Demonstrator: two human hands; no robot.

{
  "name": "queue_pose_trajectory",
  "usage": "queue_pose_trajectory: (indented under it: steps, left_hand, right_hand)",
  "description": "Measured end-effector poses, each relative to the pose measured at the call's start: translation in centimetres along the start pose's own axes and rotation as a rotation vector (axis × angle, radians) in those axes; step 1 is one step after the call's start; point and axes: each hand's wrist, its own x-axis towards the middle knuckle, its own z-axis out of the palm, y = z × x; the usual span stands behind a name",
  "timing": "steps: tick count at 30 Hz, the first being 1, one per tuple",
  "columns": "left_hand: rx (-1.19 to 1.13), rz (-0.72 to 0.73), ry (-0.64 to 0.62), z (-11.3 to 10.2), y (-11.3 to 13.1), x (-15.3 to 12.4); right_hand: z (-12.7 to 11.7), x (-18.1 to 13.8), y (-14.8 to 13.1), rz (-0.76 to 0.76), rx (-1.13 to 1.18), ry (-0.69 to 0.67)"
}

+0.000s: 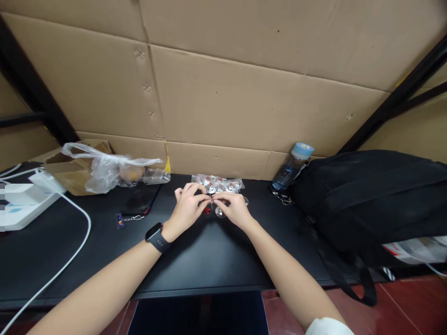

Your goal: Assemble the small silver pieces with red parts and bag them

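My left hand (pixel 187 206) and my right hand (pixel 233 207) meet over the middle of the black table (pixel 209 251), fingers pinched together on a small silver metal piece (pixel 211 201) held between them. A small red part (pixel 207 211) and a round clear disc (pixel 220 213) lie on the table just under the hands. Right behind them lies a clear plastic bag of small silver and red parts (pixel 218 183). A black smartwatch (pixel 158 237) sits on my left wrist.
A black phone (pixel 139 201) with a keychain (pixel 120 220) lies to the left, beside a cardboard box with a crumpled plastic bag (pixel 104 170). White power strip (pixel 21 202) and cable at far left. A water bottle (pixel 292 167) and a black backpack (pixel 370 200) stand right. Cardboard wall behind.
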Motion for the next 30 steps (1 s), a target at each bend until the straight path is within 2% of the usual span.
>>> queue_pose_trajectory:
  steps: [6,12,17,25,30]
  left_hand:
    - [0.021,-0.035,0.012,-0.3,0.5,0.0]
    - [-0.005,-0.056,0.005,-0.4,0.5,0.0]
    - [-0.072,-0.075,-0.015,-0.2,0.3,0.0]
    - [-0.103,-0.118,-0.019,-0.8,0.2,0.4]
    - [-0.124,-0.196,0.040,-1.5,-0.5,0.9]
  right_hand:
    - [0.2,-0.1,0.2,0.074,0.070,0.016]
    - [0.8,-0.4,0.6,0.331,0.404,-0.025]
    - [1.0,-0.3,0.1,0.345,0.622,0.005]
    - [1.2,-0.3,-0.2,0.377,0.627,-0.020]
    - [0.4,0.0,0.3,0.331,0.518,0.089]
